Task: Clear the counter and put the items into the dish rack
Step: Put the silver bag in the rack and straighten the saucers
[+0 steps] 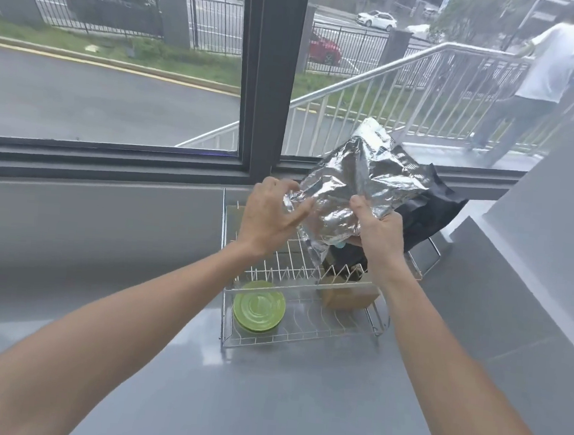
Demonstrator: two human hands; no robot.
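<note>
Holding a crumpled silver foil bag (353, 188) above the wire dish rack (299, 324), both bare hands work at its lower edge. The right hand (378, 233) is closed on the bag, thumb and forefinger pinching the foil near its middle, the remaining fingers curled beneath it. The left hand (267, 215) sits at the bag's lower left corner; its fingers are spread and only loosely bent, the fingertips touching the foil, so the contact reads as a light steadying touch and not a full grasp.

The bag is tilted, its upper end rising away from the right hand toward the window (119, 66), its lower corner hanging down between the two wrists, over the rack's upright tines.

Below the left forearm, in the near left corner of the rack, a green plate (258, 306) lies flat. Below the right wrist, at the rack's near right side, stands a brown box-like item (346, 294); its exact kind cannot be determined. Beyond the right hand, partly hidden by the foil, a black bag (430, 211) rests over the far right end of the rack.

The rack stands on a grey counter (264, 404), which runs beneath both forearms.
</note>
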